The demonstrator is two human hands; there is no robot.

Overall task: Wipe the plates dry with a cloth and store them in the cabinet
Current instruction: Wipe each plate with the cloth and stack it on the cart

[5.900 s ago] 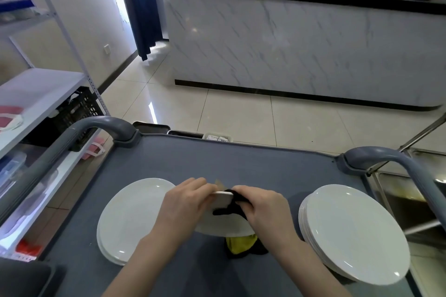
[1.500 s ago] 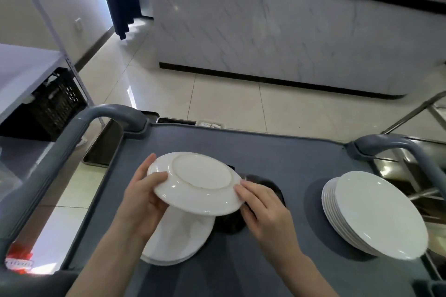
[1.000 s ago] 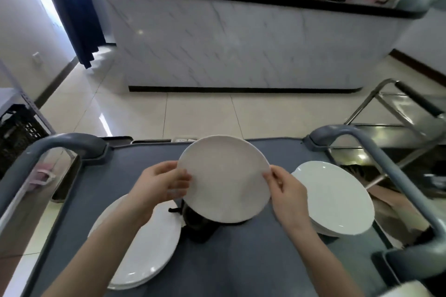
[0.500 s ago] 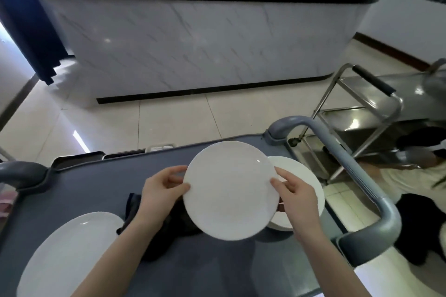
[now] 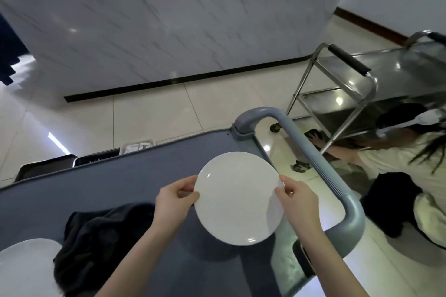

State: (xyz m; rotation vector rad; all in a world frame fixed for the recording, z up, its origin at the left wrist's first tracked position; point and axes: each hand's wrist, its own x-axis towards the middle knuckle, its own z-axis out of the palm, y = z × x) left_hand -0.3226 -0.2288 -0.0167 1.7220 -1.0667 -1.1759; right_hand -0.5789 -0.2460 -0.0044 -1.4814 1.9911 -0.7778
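Shifted rightward since the earlier frame: plate (image 5: pixel 237 198), held above the 3 o'clock end of the cart (image 5: pixel 144 176), with the cloth (image 5: pixel 101 243) lying on the deck at the plate's 8 o'clock. Hold: my left hand (image 5: pixel 176 198) is clamped on the rim at 9 o'clock, my right hand (image 5: pixel 296 198) at 3 o'clock. Hazards, as I judge them: a rim-only pinch may slip if the plate is damp, the cart handle (image 5: pixel 313 159) at 2 o'clock may clip it, and a crouching person (image 5: pixel 398 159) sits beyond.
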